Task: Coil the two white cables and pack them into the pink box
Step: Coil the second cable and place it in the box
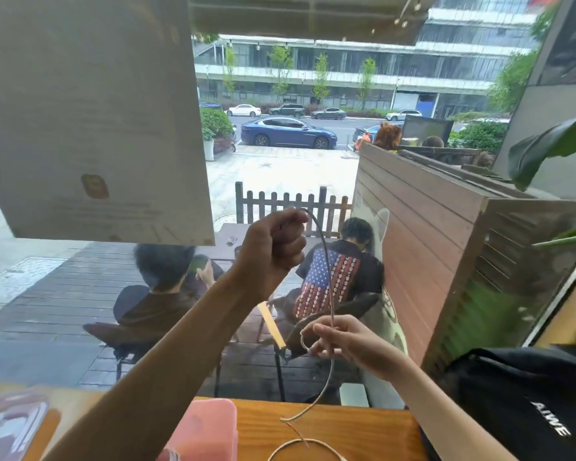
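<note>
My left hand (273,251) is raised in front of the window, fist closed on one end of a thin white cable (328,277). The cable arcs out of the fist and runs down to my right hand (343,341), which pinches it between thumb and fingers with a small loop beside them. Below the right hand the cable hangs to the wooden table (346,427), its tail curling there. A second white cable (308,444) lies in a loop on the table at the bottom edge. The pink box (210,427) sits on the table, partly hidden by my left forearm.
A black bag (519,404) with white lettering rests at the right of the table. A blurred pink-and-white item (10,424) lies at the left. A large window is just behind the table, with a paper sheet (90,118) stuck on it at upper left. People sit outside.
</note>
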